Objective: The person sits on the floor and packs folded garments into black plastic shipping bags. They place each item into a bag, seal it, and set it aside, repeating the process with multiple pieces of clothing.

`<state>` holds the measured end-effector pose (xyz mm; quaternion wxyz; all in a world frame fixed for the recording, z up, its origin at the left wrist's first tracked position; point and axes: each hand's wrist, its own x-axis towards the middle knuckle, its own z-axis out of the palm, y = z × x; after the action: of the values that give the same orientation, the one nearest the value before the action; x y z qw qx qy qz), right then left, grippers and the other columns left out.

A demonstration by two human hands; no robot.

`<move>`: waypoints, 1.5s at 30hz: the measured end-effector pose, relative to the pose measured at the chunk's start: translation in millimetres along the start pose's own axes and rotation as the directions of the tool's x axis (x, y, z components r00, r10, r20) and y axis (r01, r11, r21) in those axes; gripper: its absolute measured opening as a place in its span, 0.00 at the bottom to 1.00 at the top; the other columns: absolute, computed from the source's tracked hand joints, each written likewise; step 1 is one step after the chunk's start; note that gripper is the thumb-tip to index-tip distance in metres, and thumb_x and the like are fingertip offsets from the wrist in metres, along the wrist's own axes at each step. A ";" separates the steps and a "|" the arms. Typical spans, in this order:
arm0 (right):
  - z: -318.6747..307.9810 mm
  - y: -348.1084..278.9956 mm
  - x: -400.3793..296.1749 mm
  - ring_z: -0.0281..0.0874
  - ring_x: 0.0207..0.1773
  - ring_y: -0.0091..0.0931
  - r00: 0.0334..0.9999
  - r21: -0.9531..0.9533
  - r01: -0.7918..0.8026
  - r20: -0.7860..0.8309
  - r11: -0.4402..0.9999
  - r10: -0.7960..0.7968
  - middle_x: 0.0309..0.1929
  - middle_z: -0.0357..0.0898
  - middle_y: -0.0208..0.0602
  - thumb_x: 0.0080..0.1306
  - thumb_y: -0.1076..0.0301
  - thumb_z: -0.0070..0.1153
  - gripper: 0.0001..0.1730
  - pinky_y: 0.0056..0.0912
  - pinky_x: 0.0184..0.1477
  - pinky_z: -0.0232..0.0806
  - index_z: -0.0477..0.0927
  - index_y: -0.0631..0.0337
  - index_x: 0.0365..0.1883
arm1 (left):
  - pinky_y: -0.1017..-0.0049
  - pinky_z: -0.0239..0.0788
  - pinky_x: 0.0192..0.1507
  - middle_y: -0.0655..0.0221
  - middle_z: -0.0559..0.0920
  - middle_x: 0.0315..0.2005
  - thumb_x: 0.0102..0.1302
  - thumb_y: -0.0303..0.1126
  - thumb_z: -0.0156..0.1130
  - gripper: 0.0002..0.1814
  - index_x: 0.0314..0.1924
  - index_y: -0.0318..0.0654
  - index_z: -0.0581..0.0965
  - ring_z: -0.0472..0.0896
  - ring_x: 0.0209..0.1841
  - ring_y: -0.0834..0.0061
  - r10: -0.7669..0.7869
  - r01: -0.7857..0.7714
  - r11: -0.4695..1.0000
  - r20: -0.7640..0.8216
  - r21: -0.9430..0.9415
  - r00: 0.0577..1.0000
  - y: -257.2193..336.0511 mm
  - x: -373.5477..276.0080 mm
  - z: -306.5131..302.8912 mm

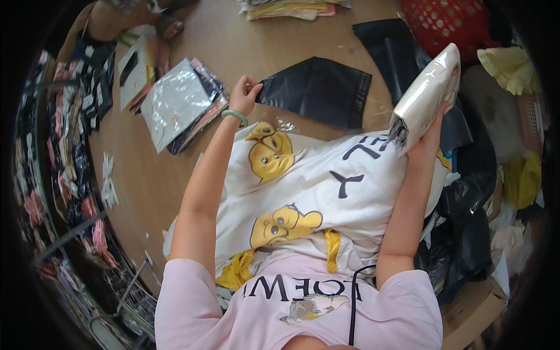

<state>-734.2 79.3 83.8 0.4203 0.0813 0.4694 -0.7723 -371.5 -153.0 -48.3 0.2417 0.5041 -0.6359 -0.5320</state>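
My left hand [244, 95], with a green bangle on the wrist, pinches one corner of a black plastic mailing bag [315, 94]. The bag lies flat, its far end pointing right. Raised at the right, my right hand [428, 133] grips a folded pale packet in clear glossy plastic [431, 94]. Grey material shows at the packet's lower end; what is inside is mostly hidden. Across my lap spreads a white cloth [315, 183] printed with yellow cartoon animals and dark lettering. Close to my left hand sits a stack of plastic-wrapped folded garments [179, 105].
More black bags [389, 52] lie beyond my right hand, near a red perforated basket [450, 26]. Another garment stack [288, 9] is at the far edge. Racks of folded clothes [70, 166] line the left. A person's leg [118, 19] shows at upper left. A cardboard box [474, 313] stands lower right.
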 end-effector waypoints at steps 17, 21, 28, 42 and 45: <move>20.2 46.3 20.6 0.83 0.51 0.29 0.894 -0.540 -0.196 0.245 0.819 0.376 0.53 0.82 0.39 0.69 0.45 0.58 0.33 0.34 0.52 0.76 0.73 0.64 0.60 | 0.71 0.74 0.52 0.58 0.75 0.65 0.54 0.13 0.47 0.33 0.58 0.46 0.80 0.82 0.54 0.62 0.239 -0.305 0.917 0.258 0.257 0.936 66.6 -62.9 -6.5; 47.3 61.0 15.8 0.83 0.47 0.26 0.918 -0.642 -0.057 0.268 0.764 0.293 0.50 0.82 0.37 0.67 0.43 0.61 0.38 0.31 0.49 0.76 0.73 0.68 0.60 | 0.70 0.74 0.52 0.65 0.70 0.69 0.52 0.13 0.51 0.40 0.67 0.49 0.72 0.81 0.53 0.64 0.370 -0.564 0.598 0.429 0.569 0.824 115.5 -28.4 -11.2; 43.6 95.0 43.1 0.81 0.45 0.26 0.930 -0.874 0.059 0.223 0.482 0.291 0.47 0.84 0.37 0.64 0.43 0.65 0.36 0.29 0.47 0.72 0.79 0.69 0.54 | 0.67 0.68 0.64 0.71 0.68 0.70 0.58 0.15 0.53 0.39 0.70 0.52 0.68 0.72 0.66 0.65 0.064 -0.331 0.303 0.328 0.893 0.943 60.5 32.5 -34.4; 6.2 106.5 87.4 0.84 0.47 0.34 0.985 -0.946 0.122 0.154 0.301 0.083 0.44 0.86 0.47 0.63 0.41 0.64 0.35 0.34 0.50 0.71 0.84 0.70 0.48 | 0.60 0.67 0.53 0.61 0.76 0.50 0.59 0.40 0.66 0.19 0.49 0.42 0.78 0.74 0.54 0.59 0.323 -0.291 0.678 0.082 0.675 0.943 22.0 -12.0 118.6; -8.9 101.6 104.2 0.83 0.51 0.42 0.970 -0.968 0.234 0.228 0.088 -0.080 0.45 0.85 0.53 0.60 0.36 0.62 0.38 0.39 0.54 0.70 0.84 0.68 0.47 | 0.58 0.66 0.52 0.62 0.74 0.50 0.58 0.46 0.68 0.26 0.51 0.39 0.75 0.73 0.55 0.60 0.207 -0.101 0.610 -0.035 0.786 0.978 56.6 -22.1 144.8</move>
<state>-728.9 5.7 -42.1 0.3077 -0.3154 0.8445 -0.3044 -507.1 -74.7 -37.0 0.0825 0.5338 -0.8282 -0.1493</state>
